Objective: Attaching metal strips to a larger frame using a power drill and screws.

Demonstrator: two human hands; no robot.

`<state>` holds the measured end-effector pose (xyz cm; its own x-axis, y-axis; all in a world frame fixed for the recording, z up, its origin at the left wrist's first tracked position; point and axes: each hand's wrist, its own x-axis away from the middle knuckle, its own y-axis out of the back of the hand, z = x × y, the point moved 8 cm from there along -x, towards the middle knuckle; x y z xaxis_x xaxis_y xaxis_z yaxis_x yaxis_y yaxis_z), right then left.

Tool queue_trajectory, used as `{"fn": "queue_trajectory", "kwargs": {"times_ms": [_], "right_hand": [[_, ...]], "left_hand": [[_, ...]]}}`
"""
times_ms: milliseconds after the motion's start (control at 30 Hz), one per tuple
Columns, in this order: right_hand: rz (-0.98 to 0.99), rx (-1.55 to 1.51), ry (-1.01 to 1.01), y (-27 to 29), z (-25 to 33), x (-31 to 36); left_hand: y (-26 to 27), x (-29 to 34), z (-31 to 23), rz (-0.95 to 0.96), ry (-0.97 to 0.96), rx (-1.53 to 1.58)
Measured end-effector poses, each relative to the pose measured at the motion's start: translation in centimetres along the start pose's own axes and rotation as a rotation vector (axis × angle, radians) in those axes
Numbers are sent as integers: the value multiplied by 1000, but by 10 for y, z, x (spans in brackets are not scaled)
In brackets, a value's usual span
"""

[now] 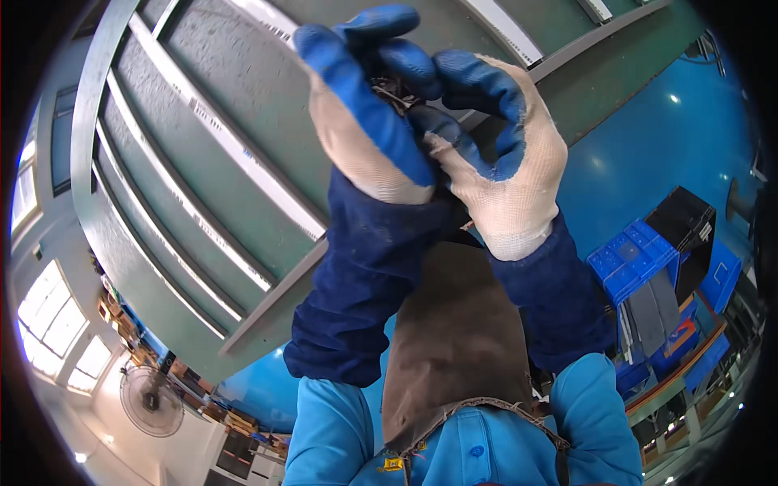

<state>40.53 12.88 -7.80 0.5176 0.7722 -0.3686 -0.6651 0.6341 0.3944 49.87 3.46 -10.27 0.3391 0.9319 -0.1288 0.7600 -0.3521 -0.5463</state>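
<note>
Both hands wear white knit gloves with blue coated palms and fingers, and they meet over the green table (pixel 203 170). My left hand (pixel 356 113) is cupped, fingers curled around a cluster of small dark metal pieces (pixel 394 91) that look like fasteners; their exact kind is unclear. From the right, my right hand (pixel 510 154) reaches to that cupped palm, its thumb and fingers bent into a pinch beside the pieces. Whatever lies between its fingertips is hidden. Below the hands, white metal strips (pixel 219 125) lie across the tabletop in spaced rows.
Grey rails (pixel 279 292) edge the tabletop. To the right, blue crates (pixel 636 251) and a black bin (pixel 685 219) stand stacked above the blue floor (pixel 648 138). A round fan (pixel 151 401) is at lower left. A brown apron (pixel 458 340) hangs over my front.
</note>
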Motion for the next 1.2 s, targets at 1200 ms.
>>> {"fn": "queue_trajectory", "kwargs": {"times_ms": [1200], "right_hand": [[-30, 521, 180, -5, 39, 100]], "left_hand": [[40, 65, -32, 509, 483, -969]]}}
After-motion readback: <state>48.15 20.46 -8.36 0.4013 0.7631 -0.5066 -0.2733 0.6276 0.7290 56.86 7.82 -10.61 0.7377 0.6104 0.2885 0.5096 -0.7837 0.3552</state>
